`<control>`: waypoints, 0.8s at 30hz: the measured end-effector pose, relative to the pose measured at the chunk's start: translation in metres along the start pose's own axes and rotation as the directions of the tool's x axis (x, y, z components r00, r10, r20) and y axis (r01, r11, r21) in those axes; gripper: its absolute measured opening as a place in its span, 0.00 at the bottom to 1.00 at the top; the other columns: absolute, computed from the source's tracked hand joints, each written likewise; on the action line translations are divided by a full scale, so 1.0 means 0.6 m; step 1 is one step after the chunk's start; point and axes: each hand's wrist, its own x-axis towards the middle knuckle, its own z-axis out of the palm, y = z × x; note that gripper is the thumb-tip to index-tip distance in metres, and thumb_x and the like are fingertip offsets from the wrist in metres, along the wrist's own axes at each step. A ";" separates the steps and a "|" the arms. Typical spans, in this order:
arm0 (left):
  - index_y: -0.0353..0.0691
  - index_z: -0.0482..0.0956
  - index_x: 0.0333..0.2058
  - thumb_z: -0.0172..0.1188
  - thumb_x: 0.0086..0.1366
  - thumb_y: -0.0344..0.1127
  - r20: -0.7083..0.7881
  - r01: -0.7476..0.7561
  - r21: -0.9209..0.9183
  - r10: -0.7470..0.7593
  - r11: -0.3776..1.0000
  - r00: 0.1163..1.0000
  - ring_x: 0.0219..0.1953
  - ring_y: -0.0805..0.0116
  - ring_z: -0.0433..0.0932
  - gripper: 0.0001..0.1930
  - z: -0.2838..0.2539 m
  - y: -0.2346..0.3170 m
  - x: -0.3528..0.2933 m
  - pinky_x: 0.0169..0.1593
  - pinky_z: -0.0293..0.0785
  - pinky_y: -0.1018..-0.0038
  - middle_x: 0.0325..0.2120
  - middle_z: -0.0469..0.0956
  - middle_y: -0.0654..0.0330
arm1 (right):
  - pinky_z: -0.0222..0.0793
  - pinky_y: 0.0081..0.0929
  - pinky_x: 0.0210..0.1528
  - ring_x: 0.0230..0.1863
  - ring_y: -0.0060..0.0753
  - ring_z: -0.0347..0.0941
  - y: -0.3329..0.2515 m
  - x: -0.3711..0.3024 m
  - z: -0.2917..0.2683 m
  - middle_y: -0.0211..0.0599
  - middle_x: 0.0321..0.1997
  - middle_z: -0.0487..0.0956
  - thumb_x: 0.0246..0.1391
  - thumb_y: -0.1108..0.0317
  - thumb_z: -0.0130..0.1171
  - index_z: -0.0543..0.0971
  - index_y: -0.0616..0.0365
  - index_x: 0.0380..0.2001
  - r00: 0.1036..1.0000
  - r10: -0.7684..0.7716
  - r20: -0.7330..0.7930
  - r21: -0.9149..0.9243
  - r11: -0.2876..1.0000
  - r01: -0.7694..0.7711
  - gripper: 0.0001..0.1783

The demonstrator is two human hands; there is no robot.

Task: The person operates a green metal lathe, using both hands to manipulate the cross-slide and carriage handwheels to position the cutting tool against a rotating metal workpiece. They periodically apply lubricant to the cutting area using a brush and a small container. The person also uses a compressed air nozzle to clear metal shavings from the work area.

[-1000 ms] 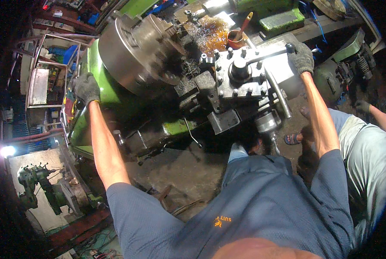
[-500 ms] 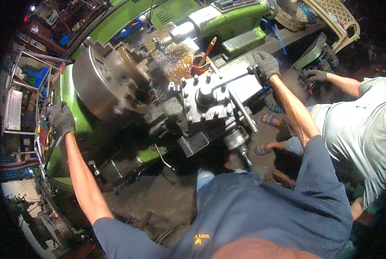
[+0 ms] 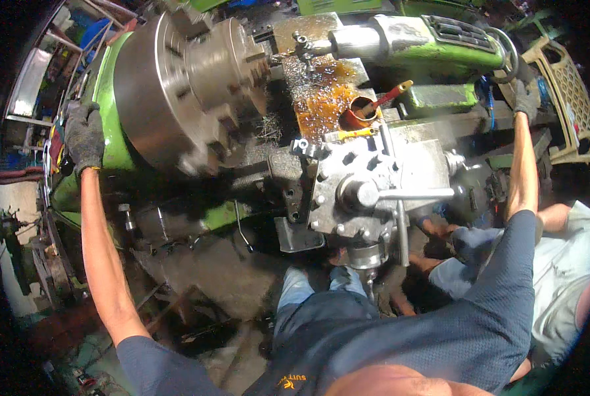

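My left hand (image 3: 85,135), in a dark grey glove, rests on the edge of the green lathe headstock (image 3: 113,132), fingers laid over it. Beside it is the large steel chuck (image 3: 153,92), its jaws and the round metal workpiece (image 3: 219,59) smeared by motion. At the far right my gloved right hand (image 3: 526,100) is closed at the lower rim of the tailstock handwheel (image 3: 510,59); its fingers are partly hidden. Between my arms sits the square tool post (image 3: 357,165), its lever (image 3: 414,194) pointing right. A drill chuck (image 3: 301,43) projects from the tailstock (image 3: 407,43).
A red-brown pot (image 3: 362,113) with a red-handled brush (image 3: 394,96) stands on the oily, chip-strewn plate (image 3: 314,99). A beige plastic chair (image 3: 565,105) is behind my right hand. A co-worker in a pale shirt (image 3: 559,277) is close on my right.
My right hand has left the tool-post lever and moved right to the tailstock handwheel. The lever now points right at a different angle. My left hand stays on the headstock; the view has shifted.
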 end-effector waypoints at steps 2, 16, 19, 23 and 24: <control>0.40 0.83 0.39 0.56 0.61 0.37 0.017 0.010 -0.033 -0.009 0.999 1.000 0.41 0.53 0.79 0.11 0.005 0.012 0.006 0.48 0.71 0.62 0.36 0.81 0.50 | 0.65 0.43 0.62 0.62 0.48 0.72 0.015 0.050 0.024 0.44 0.60 0.77 0.45 0.26 0.55 0.79 0.51 0.56 0.982 -0.116 -0.148 -0.097 0.990 0.102 0.46; 0.37 0.79 0.52 0.52 0.69 0.34 0.128 -0.031 0.088 0.020 0.996 0.992 0.52 0.62 0.77 0.16 0.009 -0.085 0.011 0.59 0.69 0.70 0.50 0.80 0.55 | 0.66 0.48 0.57 0.56 0.55 0.72 -0.083 0.174 0.137 0.52 0.53 0.78 0.50 0.30 0.47 0.79 0.49 0.52 0.949 -0.141 0.280 -0.211 0.956 0.205 0.39; 0.37 0.78 0.53 0.52 0.69 0.33 0.070 -0.198 0.115 0.191 0.973 0.979 0.54 0.62 0.76 0.17 0.078 -0.107 0.020 0.60 0.68 0.70 0.51 0.79 0.54 | 0.72 0.45 0.47 0.46 0.53 0.78 -0.003 0.236 0.122 0.45 0.43 0.83 0.45 0.36 0.58 0.82 0.46 0.43 0.971 -0.221 0.090 -0.308 0.921 0.238 0.30; 0.37 0.75 0.56 0.50 0.70 0.35 0.150 -0.148 0.186 0.121 0.971 0.981 0.57 0.58 0.74 0.19 0.028 -0.150 0.005 0.63 0.64 0.67 0.54 0.77 0.52 | 0.72 0.47 0.43 0.44 0.54 0.79 -0.078 0.162 0.209 0.47 0.42 0.83 0.50 0.35 0.50 0.84 0.44 0.40 0.966 -0.250 0.059 -0.236 0.937 0.257 0.29; 0.37 0.73 0.58 0.50 0.70 0.35 0.155 -0.171 0.168 0.146 0.971 0.977 0.60 0.57 0.71 0.20 -0.009 -0.200 0.011 0.65 0.62 0.66 0.57 0.75 0.51 | 0.72 0.49 0.42 0.42 0.54 0.79 -0.095 0.146 0.225 0.47 0.41 0.83 0.54 0.37 0.47 0.84 0.43 0.39 0.969 -0.245 -0.009 -0.133 0.961 0.242 0.27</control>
